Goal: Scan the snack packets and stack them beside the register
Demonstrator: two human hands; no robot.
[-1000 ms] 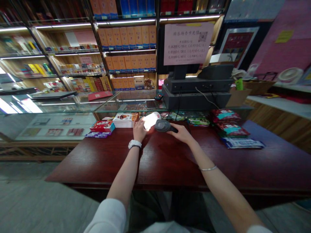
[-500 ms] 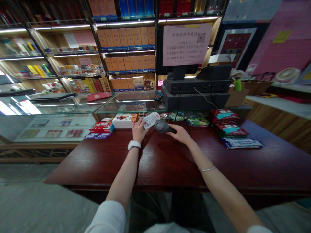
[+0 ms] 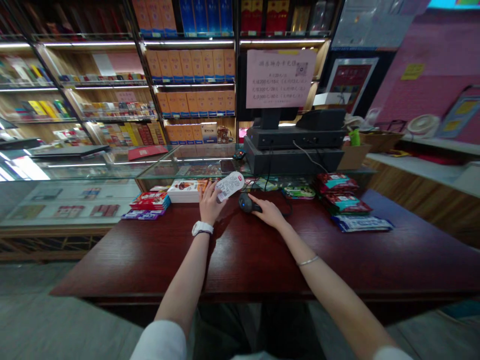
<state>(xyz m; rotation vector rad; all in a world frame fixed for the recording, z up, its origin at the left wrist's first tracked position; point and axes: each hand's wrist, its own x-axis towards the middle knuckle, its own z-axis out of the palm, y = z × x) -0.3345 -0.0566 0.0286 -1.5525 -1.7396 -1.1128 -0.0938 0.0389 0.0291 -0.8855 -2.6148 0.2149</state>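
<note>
My left hand [image 3: 210, 201], with a white watch on its wrist, is closed round a small white packet [image 3: 230, 185] with a red mark and printed text, held just above the dark red table [image 3: 157, 255]. My right hand [image 3: 267, 211] grips the handle of a black barcode scanner [image 3: 247, 202] that rests low on the table, its head beside the packet. A thin bracelet sits on my right forearm.
Stacks of snack packets [image 3: 343, 200] lie at the right of the table, flat boxes [image 3: 150, 202] and a white box [image 3: 183, 190] at the left. Behind stands a cash register [image 3: 294, 145] with a pink notice [image 3: 280, 77], a glass counter [image 3: 75, 172] and shelves of cartons.
The scanner's bright light on the packet has gone out. My right hand has lowered the scanner onto the table, and my left hand still holds the packet up.
</note>
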